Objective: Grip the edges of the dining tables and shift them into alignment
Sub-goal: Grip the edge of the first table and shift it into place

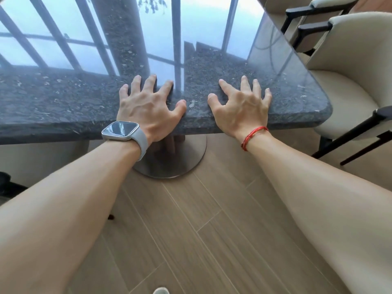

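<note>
A dining table (63,102) with a dark, speckled stone top fills the upper view; its glossy surface mirrors window frames. Its rough near edge (53,129) runs left to right and ends in a rounded corner (324,111) on the right. My left hand (146,105), with a watch (121,128) on the wrist, sits over the near edge with clawed fingers pressing on the top. My right hand (239,109), with a red cord (253,136) on the wrist, holds the same edge a little to the right, fingers spread on the top.
A round metal pedestal base (169,160) stands on the wood-plank floor (191,230) right under my hands. Cream chairs with black frames (350,81) crowd the table's right side; another (318,9) is behind. A pale seat (42,158) shows beneath the table at left.
</note>
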### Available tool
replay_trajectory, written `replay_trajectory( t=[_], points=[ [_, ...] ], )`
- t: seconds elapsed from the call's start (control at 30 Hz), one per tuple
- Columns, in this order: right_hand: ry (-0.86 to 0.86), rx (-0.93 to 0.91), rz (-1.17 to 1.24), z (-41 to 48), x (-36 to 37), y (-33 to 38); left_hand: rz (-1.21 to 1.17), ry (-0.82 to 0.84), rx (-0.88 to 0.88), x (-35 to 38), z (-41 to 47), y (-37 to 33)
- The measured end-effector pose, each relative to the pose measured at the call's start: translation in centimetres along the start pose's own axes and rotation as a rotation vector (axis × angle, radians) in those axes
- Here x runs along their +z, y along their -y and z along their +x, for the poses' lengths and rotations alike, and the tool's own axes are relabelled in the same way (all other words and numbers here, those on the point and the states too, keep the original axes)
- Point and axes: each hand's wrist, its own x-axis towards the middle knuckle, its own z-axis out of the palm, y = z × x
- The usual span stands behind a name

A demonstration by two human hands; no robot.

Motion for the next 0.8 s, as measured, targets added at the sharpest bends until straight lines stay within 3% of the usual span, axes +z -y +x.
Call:
replay_trajectory(
  t=[0.8],
  points=[
    [-0.019,-0.020,0.034,0.47,-0.32,-0.10,-0.006,0.002,-0.007,-0.28,0.57,-0.41]
  ],
)
